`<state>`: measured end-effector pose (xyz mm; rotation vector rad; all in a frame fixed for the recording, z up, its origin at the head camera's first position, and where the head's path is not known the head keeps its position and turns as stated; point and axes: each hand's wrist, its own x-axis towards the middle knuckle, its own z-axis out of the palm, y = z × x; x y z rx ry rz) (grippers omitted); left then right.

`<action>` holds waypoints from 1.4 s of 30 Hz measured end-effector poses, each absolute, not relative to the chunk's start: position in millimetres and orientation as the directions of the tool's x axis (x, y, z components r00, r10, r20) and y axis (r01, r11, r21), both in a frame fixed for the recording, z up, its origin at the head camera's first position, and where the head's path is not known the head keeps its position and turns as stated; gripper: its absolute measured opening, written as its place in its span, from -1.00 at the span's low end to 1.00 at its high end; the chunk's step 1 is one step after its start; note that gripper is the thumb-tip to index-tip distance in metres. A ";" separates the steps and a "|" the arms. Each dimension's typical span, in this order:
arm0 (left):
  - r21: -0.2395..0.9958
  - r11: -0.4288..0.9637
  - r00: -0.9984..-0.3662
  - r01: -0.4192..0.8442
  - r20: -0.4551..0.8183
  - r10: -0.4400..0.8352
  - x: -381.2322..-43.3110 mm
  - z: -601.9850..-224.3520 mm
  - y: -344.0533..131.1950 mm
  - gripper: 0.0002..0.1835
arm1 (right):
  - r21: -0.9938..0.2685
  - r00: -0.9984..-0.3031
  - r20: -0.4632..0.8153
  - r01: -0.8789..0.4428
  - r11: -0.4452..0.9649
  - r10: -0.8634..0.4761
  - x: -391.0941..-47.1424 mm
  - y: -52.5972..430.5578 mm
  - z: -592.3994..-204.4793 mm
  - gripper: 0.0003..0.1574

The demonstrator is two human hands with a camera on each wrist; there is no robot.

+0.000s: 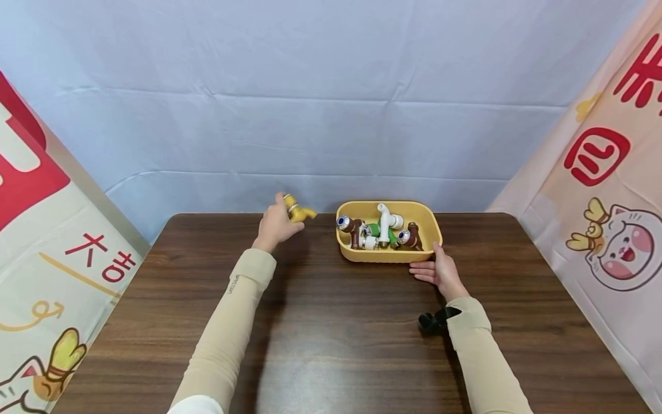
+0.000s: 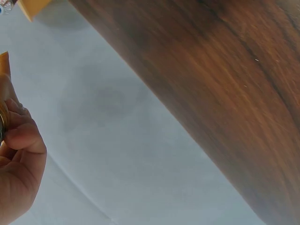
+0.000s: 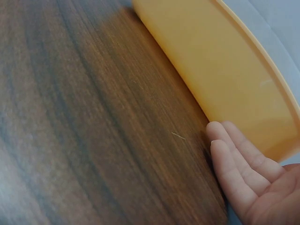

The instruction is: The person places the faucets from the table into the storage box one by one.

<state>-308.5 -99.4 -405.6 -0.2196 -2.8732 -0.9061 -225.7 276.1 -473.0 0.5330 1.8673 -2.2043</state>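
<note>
My left hand grips a yellow tap over the far edge of the table, left of a yellow plastic basin. The tap's spout points right. In the left wrist view, curled fingers show at the left edge, with only part of the tap visible. At the basin's near right corner is my right hand, its fingers extended along the outer wall, as the right wrist view also shows. Inside the basin lie a white tap, a green tap and brown taps with blue-and-silver ends.
The basin stands near the back edge of a dark wooden table. A pale cloth hangs behind it, and printed banners flank both sides. A black strap hangs at my right wrist.
</note>
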 end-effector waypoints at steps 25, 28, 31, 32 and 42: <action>0.540 0.799 -0.964 0.264 0.164 0.207 -314.6 -384.2 -49.9 -0.04 | -0.905 -0.909 -0.407 0.388 -0.173 0.088 -222.5 277.8 -474.7 -0.10; 0.524 0.809 -0.964 0.266 0.157 0.215 -316.4 -382.2 -44.4 -0.05 | -0.904 -0.909 -0.408 0.389 -0.175 0.086 -222.8 277.4 -473.9 -0.10; 0.523 0.811 -0.964 0.264 0.155 0.214 -317.2 -379.4 -39.6 -0.08 | -0.906 -0.911 -0.404 0.387 -0.174 0.079 -222.9 276.9 -472.5 -0.10; 0.521 0.811 -0.964 0.266 0.157 0.215 -317.2 -378.4 -38.0 -0.08 | -0.905 -0.911 -0.405 0.387 -0.176 0.078 -223.1 277.0 -472.1 -0.10; 0.526 0.794 -0.952 0.306 0.166 0.258 -313.4 -377.2 -22.8 -0.11 | -0.903 -0.907 -0.412 0.393 -0.174 0.085 -225.7 276.9 -473.6 -0.11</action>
